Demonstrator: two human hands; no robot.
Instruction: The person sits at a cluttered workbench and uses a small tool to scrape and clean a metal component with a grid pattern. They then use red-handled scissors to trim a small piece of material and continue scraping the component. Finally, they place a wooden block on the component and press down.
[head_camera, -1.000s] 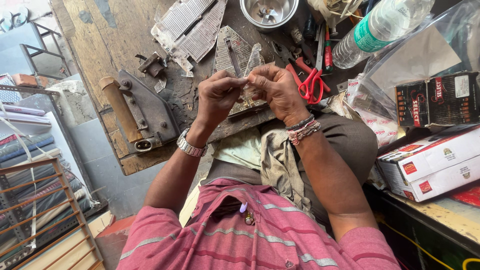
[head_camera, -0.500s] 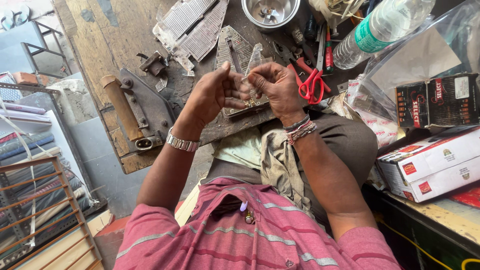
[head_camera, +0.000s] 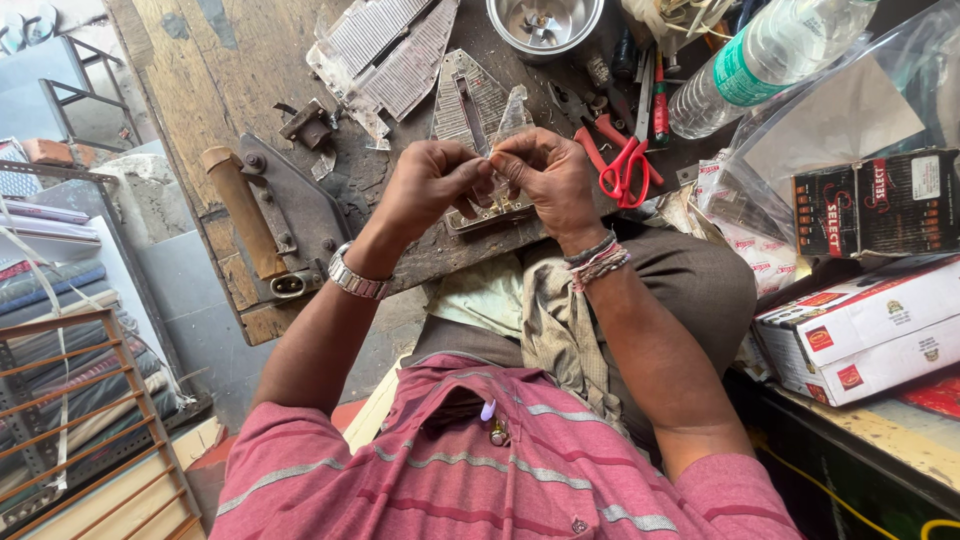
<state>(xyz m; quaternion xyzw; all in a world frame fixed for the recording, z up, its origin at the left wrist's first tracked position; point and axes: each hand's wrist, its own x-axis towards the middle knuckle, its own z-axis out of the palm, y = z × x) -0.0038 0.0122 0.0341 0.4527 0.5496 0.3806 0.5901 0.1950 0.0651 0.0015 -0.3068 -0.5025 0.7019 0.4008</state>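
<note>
We pinch a thin, stiff, light sheet (head_camera: 515, 112) between our left hand (head_camera: 430, 185) and right hand (head_camera: 545, 175) above the bench (head_camera: 200, 60), both grips narrow on its lower edge, since it looks brittle and easily cracked.

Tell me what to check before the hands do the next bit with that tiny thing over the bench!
1. Both hands on the piece: left hand and right hand meet at the fingertips. Ok.
2. What the small piece is: too tiny to tell. Cannot tell.
3. Metal part right under the hands to catch a drop. Ok.
4. Red scissors lie beside the right hand, blades pointing away. Ok.
5. Wooden bench is cluttered with ribbed plates. Not ok.
6. Water bottle lies on its side near tools; cap hidden. Cannot tell.
</note>
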